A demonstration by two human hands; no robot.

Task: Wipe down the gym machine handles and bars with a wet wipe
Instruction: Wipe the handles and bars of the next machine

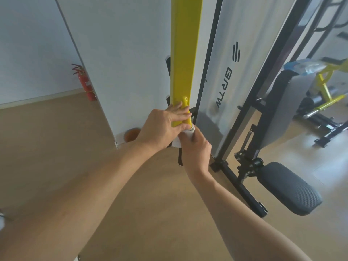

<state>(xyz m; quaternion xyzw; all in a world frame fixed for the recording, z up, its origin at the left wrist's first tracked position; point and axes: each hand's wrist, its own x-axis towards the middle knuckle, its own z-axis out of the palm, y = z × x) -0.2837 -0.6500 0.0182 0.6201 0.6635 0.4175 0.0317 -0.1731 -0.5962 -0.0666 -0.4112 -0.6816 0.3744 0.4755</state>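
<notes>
While the left hand point(165, 125) clamps the yellow bar point(185, 59), the right hand point(195, 147) wraps the wet wipe point(181, 140) round the handle just below it.

Glossy painted steel is slick when damp, so either clenched grip could slide; the thin, soft white wipe may bunch or snag on the metal end fitting point(191, 129) beside the fingers.
</notes>
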